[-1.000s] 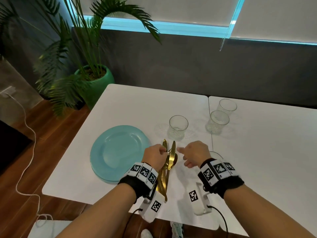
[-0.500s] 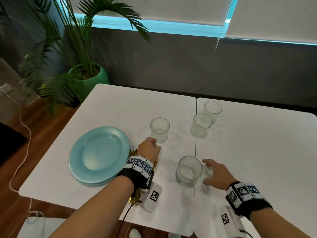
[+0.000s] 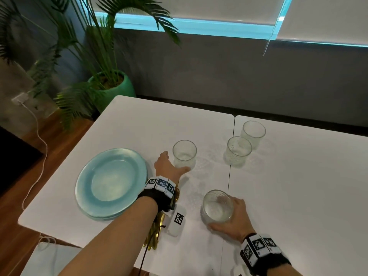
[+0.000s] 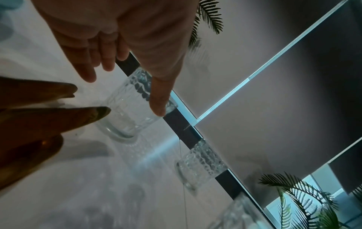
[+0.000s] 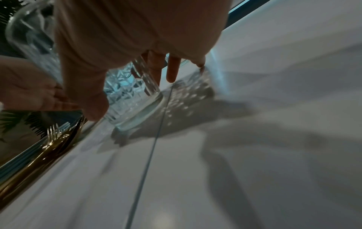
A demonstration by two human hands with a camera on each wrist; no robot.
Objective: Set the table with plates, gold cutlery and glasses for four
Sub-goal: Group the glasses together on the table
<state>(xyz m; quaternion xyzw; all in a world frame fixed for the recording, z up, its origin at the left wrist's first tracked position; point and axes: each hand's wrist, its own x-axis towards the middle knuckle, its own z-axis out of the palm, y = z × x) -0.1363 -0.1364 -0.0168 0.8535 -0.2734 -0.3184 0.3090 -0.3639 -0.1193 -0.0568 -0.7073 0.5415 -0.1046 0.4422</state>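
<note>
A stack of teal plates [image 3: 111, 182] sits near the white table's [image 3: 139, 126] left front. Gold cutlery [image 3: 155, 234] lies bundled under my left wrist; it also shows in the wrist views as gold cutlery [image 4: 49, 119] and gold cutlery [image 5: 39, 155]. My left hand [image 3: 175, 162] is spread with straight fingers beside a clear glass [image 3: 184, 154], its thumb at the glass's base; whether it touches is unclear. My right hand [image 3: 225, 215] grips the nearest glass [image 3: 217, 204], thumb in front and fingers behind, the base on the table [image 5: 254, 155]. Two more glasses [image 3: 237, 151] [image 3: 253, 134] stand farther back.
A seam [image 3: 229, 176] joins two white tables. A potted palm in a green pot [image 3: 117, 90] stands off the far left corner. A white cable [image 3: 37, 136] trails over the wooden floor. The right table [image 3: 308, 186] holds only the farthest glass.
Both hands have left the cutlery bundle. My left hand reached forward to the middle-left glass. My right hand went right and took hold of the nearest glass.
</note>
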